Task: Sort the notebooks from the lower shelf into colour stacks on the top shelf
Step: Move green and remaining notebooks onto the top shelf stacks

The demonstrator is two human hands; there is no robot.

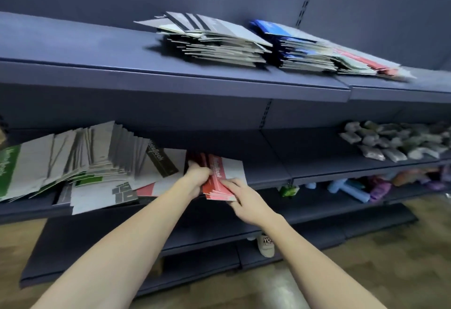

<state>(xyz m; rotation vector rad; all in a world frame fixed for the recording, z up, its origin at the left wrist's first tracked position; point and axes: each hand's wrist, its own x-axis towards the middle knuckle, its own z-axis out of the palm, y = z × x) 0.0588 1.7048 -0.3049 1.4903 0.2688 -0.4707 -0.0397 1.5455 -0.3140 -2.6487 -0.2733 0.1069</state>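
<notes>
Left hand: the left hand (198,179) is on the lower shelf (266,174), fingers curled round the left edge of the bundle of red notebooks (217,181).
Right hand: the right hand (246,201) grips the same bundle at its lower right corner, thumb on top and fingers beneath.
Red notebooks: several thin red-covered books held together between both hands, at the front edge of the lower shelf, near its middle; whether the bundle rests on the shelf or is lifted cannot be told.
Lower shelf, left part: a fanned heap of grey-backed notebooks (80,160) leans over to the left, with a green cover (8,169) at its far left end and a black "Notebook" cover (162,161) at its right end, just beside the red bundle. Loose books lie flat in front of the heap.
Top shelf: the top shelf (97,64) carries three stacks side by side. The grey and black stack (210,45) is leftmost, the blue stack (300,47) touches it on the right, and a low red stack (371,64) lies rightmost, against the blue one.
Image quality: motion blur softens the stack edges; counts cannot be given.
Other goods: small packets (395,142) are piled at the right end of the lower level; coloured items (353,189) lie on the shelf below.
Floor: a shoe (266,245) shows below the shelving.
</notes>
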